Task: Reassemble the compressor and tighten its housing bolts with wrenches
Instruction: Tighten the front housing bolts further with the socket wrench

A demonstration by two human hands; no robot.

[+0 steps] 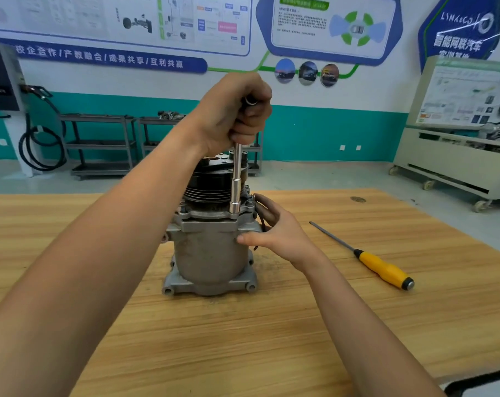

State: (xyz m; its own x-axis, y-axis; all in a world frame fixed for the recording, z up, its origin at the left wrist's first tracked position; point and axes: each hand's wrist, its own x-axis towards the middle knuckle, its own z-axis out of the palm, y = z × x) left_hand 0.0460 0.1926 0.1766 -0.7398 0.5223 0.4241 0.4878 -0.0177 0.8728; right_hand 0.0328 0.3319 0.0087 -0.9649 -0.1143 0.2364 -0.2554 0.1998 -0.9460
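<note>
The compressor [211, 253] stands upright near the middle of the table [243, 339], its base lugs on the wood and its black pulley [208, 181] on top. A slim chrome wrench [237, 173] stands vertical just in front of the pulley, its socket [234, 209] seated on the flange at the top of the housing; the bolt under it is hidden.

The left hand [231, 116] is above the pulley, fingers curled tight into a fist around the upper end of the wrench, with the tool's tip showing above the thumb. The right hand [280, 230] holds the housing on its right side: the thumb presses flat on the front of the grey body, and the fingers wrap round the side by a dark wire [264, 207] that comes off the flange.

A screwdriver [380, 266] with a yellow handle lies on the table to the right, well apart from the compressor, its blade pointing towards it.

Beyond the table are grey floor, two metal carts [100, 144] against a teal and white wall, a coiled black cable [39, 150] at the left, and a wheeled cabinet [458, 156] at the right. Posters [329, 27] cover the upper wall.
</note>
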